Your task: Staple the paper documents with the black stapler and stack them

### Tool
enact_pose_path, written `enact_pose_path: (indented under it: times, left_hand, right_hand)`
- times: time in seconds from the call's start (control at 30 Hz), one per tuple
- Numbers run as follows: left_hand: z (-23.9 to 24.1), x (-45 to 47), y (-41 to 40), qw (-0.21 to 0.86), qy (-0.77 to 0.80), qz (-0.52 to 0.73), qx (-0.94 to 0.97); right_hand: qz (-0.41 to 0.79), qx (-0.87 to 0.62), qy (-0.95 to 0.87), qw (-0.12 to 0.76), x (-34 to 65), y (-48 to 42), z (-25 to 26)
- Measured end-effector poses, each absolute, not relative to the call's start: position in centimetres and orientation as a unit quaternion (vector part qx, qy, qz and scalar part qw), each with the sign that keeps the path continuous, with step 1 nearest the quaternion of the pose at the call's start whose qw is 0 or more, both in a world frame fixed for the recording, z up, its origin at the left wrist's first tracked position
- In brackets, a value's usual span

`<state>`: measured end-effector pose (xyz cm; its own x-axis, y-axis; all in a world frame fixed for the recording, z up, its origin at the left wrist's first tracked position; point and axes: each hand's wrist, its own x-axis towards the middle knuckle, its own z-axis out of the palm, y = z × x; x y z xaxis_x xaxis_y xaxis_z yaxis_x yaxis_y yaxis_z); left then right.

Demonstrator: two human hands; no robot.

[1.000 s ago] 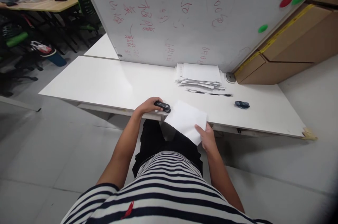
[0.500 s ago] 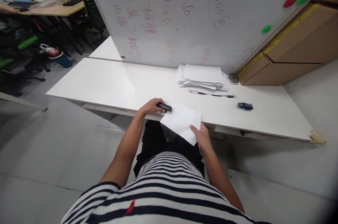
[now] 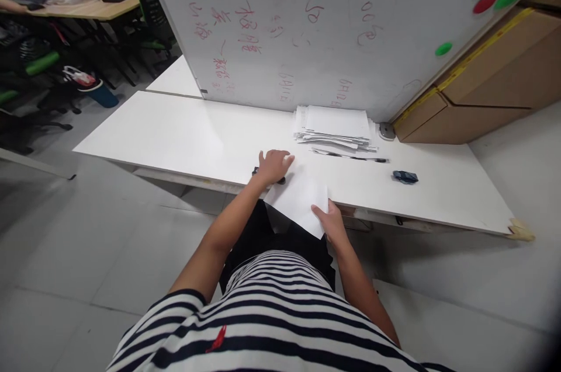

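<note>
- The left hand [image 3: 274, 164] is lying flat on a black stapler [image 3: 255, 171], fingers spread apart rather than closed around it; the stapler is mostly hidden beneath, near the table [image 3: 175, 138] edge.
- A sheet of paper [image 3: 300, 200] is overhanging that edge, with the stapler sitting at its 10 o'clock corner.
- The right hand [image 3: 332, 223] is pinching the sheet's 5 o'clock corner, thumb on top.
- A paper stack [image 3: 335, 125] is resting at 1 o'clock of the left hand, against the whiteboard [image 3: 307, 27].

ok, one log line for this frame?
left hand: flat over black stapler | right hand: pinching white sheet at table edge | beyond: paper stack, pen
</note>
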<state>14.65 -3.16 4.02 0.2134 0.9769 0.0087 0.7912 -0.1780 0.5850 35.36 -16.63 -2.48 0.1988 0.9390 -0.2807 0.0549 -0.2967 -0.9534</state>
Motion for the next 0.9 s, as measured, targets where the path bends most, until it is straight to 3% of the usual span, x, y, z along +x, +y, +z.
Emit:
enact_pose_path:
  times: [0.17, 0.23, 0.4, 0.5, 0.6, 0.7, 0.9]
  left_hand:
    - [1.1, 17.5, -4.2, 0.082, 0.58, 0.195, 0.787]
    - [1.4, 17.1, -4.3, 0.099, 0.572, 0.22, 0.784]
    - [3.6, 14.8, -4.4, 0.263, 0.557, 0.385, 0.688]
    - [4.1, 12.8, -5.3, 0.254, 0.559, 0.453, 0.647]
    - [3.2, 10.8, -6.2, 0.213, 0.561, 0.391, 0.698]
    - [1.7, 9.6, -6.6, 0.239, 0.556, 0.314, 0.731]
    - [0.0, 9.6, -6.3, 0.228, 0.585, 0.312, 0.713]
  right_hand:
    - [0.474, -0.639, -0.401, 0.453, 35.1, -16.7, -2.6]
    - [0.466, -0.645, -0.399, 0.455, 35.2, -16.8, -2.5]
    - [0.469, -0.641, -0.387, 0.468, 34.9, -17.4, -2.1]
    - [0.457, -0.64, -0.38, 0.488, 34.7, -18.1, -2.1]
    - [0.448, -0.645, -0.357, 0.506, 35.5, -18.6, -1.9]
    - [0.434, -0.658, -0.335, 0.516, 37.5, -18.9, -0.9]
    - [0.438, -0.632, -0.312, 0.558, 41.4, -19.7, 2.5]
